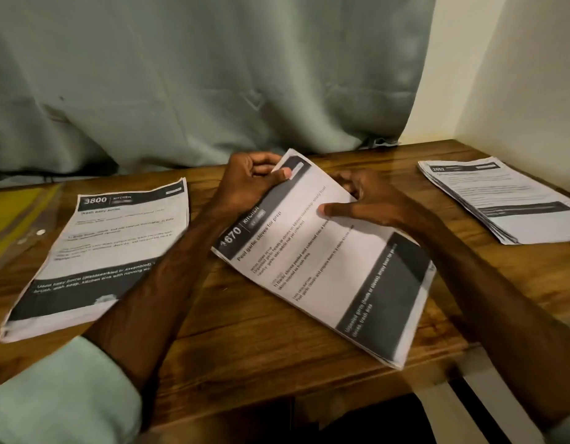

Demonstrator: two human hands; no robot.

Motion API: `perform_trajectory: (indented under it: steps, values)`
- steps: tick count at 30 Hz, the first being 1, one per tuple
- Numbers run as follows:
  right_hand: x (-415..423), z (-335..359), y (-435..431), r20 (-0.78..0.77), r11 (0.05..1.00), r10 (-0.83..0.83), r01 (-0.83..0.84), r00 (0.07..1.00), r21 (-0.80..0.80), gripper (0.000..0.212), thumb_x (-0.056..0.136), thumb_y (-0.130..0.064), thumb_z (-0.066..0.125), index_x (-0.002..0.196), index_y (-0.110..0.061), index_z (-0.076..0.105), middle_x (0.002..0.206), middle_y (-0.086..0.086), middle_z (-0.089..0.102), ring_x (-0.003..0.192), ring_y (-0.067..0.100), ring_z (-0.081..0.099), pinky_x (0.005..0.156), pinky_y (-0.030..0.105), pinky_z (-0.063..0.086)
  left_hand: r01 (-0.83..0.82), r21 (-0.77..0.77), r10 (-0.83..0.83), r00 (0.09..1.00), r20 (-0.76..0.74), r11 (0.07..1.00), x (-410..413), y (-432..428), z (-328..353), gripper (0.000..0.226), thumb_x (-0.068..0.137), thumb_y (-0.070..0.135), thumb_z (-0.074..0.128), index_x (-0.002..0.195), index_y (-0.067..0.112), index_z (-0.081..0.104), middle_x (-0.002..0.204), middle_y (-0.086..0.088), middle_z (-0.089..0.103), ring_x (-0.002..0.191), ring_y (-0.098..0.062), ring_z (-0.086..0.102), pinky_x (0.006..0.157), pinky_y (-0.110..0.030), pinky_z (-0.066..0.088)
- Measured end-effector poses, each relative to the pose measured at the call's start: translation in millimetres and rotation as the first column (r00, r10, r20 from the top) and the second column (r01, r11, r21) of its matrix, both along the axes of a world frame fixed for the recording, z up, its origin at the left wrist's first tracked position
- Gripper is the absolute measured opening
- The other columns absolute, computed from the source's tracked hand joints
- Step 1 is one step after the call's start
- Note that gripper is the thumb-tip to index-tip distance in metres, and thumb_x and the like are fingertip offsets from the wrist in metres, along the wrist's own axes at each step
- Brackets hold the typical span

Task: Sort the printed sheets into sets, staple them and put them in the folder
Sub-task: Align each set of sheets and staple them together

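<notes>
Three stacks of printed sheets lay on the wooden table (245, 331). The 3800 set (117, 238) sat at the left of the frame. The 2552 stack (501, 200), its edges fanned, sat at the upper right, well apart from the others. The 1670 set (325, 270) lay at the centre, turned diagonally, its lower corner reaching the table's near edge.

Both hands were on the 1670 set. The left hand (251, 184) was curled round its top corner, thumb on the printed face and fingers behind. The right hand (366, 203) gripped the far long edge, thumb flat on the page and fingers bent at the margin. Both forearms reached forward across the table, the left one passing over a corner of the 3800 set.

As loose office paper, the set was probably light and limp, and its sheets would slide over one another. A pinch at the corners or opposite edges would likely keep them squared. Holding it by one corner alone would probably let it droop and fan.

The yellow folder (11, 219) lay at the far left edge. No stapler was visible.
</notes>
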State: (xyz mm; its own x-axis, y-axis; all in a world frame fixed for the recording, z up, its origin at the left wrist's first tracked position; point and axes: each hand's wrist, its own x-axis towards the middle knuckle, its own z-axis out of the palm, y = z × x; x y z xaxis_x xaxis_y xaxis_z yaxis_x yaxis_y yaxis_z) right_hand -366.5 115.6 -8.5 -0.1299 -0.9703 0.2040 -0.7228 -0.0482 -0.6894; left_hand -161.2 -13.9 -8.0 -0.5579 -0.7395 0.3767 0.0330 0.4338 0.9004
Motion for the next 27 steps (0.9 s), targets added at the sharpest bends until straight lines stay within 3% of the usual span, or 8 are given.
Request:
perform_trajectory:
  steps: [4,7,10,13,15,19,22,27]
  values:
    - [2,9,9,0.226,0.992,0.093,-0.109,0.97,0.062,0.029,0.089,-0.019,0.076,0.117,-0.013,0.073,0.105,-0.002,0.078,0.09,0.022,0.076,0.082,0.039,0.061,-0.053,0.008,0.053,0.998,-0.025,0.999,24,-6,19,0.026,0.089,0.015,0.078,0.112,0.004,0.074,0.095,-0.008,0.079,0.076,-0.023,0.076,0.068,-0.032,0.062]
    - [10,15,7,0.284,0.997,0.081,-0.082,0.955,-0.008,0.027,0.09,-0.015,0.074,0.117,-0.01,0.073,0.106,0.003,0.078,0.092,0.027,0.076,0.083,0.044,0.061,-0.162,-0.147,0.17,0.984,0.044,0.976,46,-12,32,0.033,0.085,0.03,0.083,0.113,0.016,0.074,0.102,0.002,0.079,0.089,-0.015,0.075,0.08,-0.034,0.061]
    - [26,26,5,0.346,0.995,0.044,-0.01,0.937,-0.101,0.022,0.091,-0.012,0.073,0.113,-0.012,0.074,0.104,0.001,0.078,0.09,0.024,0.076,0.079,0.04,0.062,-0.398,-0.396,0.488,0.859,0.154,0.827,79,-15,35,0.069,0.077,0.047,0.086,0.135,0.023,0.059,0.138,0.005,0.06,0.125,-0.012,0.054,0.104,-0.032,0.046]
    - [46,38,3,0.461,0.982,0.041,0.05,0.886,-0.184,0.023,0.092,-0.008,0.071,0.114,-0.008,0.072,0.106,0.003,0.077,0.088,0.021,0.076,0.072,0.03,0.062,-0.534,-0.355,0.614,0.771,0.169,0.768,115,-5,21,0.097,0.072,0.052,0.088,0.149,0.022,0.038,0.155,-0.003,0.041,0.141,-0.022,0.038,0.113,-0.039,0.036]
    - [63,40,-6,0.521,0.968,0.014,0.119,0.853,-0.221,0.024,0.091,-0.008,0.072,0.115,-0.006,0.072,0.109,0.006,0.076,0.089,0.021,0.076,0.076,0.031,0.063,-0.537,-0.104,0.547,0.824,0.148,0.837,138,8,16,0.083,0.076,0.049,0.086,0.141,0.02,0.044,0.144,0.001,0.053,0.133,-0.02,0.049,0.107,-0.039,0.045]
    - [106,35,-30,0.629,0.944,-0.037,0.233,0.777,-0.233,0.021,0.091,-0.007,0.072,0.112,-0.002,0.072,0.108,0.007,0.075,0.087,0.018,0.075,0.077,0.028,0.062,-0.192,0.308,0.168,0.98,0.104,0.932,176,31,14,0.03,0.097,0.038,0.067,0.119,0.017,0.071,0.11,0.001,0.077,0.105,-0.02,0.073,0.08,-0.032,0.056]
    - [133,28,-49,0.711,0.926,-0.07,0.312,0.699,-0.215,0.013,0.093,-0.001,0.067,0.105,0.001,0.07,0.104,0.01,0.073,0.07,0.01,0.07,0.064,0.02,0.059,-0.234,0.273,0.201,0.969,0.146,0.933,189,29,13,0.025,0.098,0.028,0.067,0.118,0.015,0.072,0.108,-0.002,0.078,0.092,-0.016,0.076,0.069,-0.027,0.057]
    - [170,19,-83,0.713,0.98,-0.062,0.177,0.698,-0.088,0.024,0.095,0.0,0.062,0.118,0.005,0.068,0.116,0.015,0.073,0.096,0.029,0.073,0.08,0.037,0.06,-0.47,0.182,0.457,0.883,0.111,0.864,228,-4,20,0.026,0.095,0.013,0.071,0.12,0.004,0.072,0.105,-0.009,0.076,0.076,-0.017,0.073,0.075,-0.033,0.063]
